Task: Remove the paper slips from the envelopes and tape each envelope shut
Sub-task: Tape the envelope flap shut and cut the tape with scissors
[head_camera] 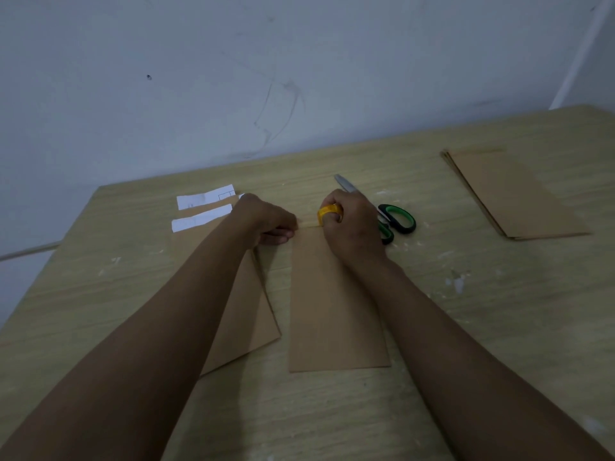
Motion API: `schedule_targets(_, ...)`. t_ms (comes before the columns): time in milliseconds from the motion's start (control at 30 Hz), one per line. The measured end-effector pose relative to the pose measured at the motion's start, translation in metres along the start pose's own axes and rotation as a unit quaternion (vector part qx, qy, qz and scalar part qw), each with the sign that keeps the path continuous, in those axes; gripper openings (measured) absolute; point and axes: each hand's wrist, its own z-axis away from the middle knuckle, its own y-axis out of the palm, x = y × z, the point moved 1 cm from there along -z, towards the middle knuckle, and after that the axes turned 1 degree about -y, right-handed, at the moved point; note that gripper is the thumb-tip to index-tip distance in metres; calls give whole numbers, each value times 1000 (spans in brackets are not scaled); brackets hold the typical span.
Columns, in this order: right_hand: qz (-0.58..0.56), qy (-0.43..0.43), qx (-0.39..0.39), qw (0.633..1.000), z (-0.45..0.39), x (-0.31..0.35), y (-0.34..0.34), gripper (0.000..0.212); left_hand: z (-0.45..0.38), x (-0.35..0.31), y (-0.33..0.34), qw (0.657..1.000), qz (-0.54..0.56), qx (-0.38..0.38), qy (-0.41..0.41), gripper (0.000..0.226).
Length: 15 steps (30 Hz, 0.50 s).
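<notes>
A brown envelope (332, 311) lies lengthwise in front of me on the wooden table (482, 311). My right hand (352, 227) grips a yellow tape roll (327, 211) at the envelope's far edge. My left hand (269, 221) has its fingers curled at the far left corner of that edge, where a strip of tape runs toward the roll. Under my left forearm lies a stack of brown envelopes (246, 314). Two white paper slips (204, 197) lie at that stack's far end.
Green-handled scissors (389, 216) lie just behind and right of my right hand. A second pile of brown envelopes (512, 194) sits at the far right. A wall stands behind the table, and the table's left edge runs diagonally.
</notes>
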Motion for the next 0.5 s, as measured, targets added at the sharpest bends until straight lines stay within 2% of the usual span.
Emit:
schedule_targets(133,0,2,3,1000,-1,0,0,16,0,-3,2,1000,-1,-8,8,28)
schedule_targets(333,-2,6,7,1000,0,2,-1,16,-1,-3,5,1000,-11,-21,11,24)
schedule_targets(500,-3,6,12,1000,1,4,-2,17,1,-2,1,998,-14,-48,25,41)
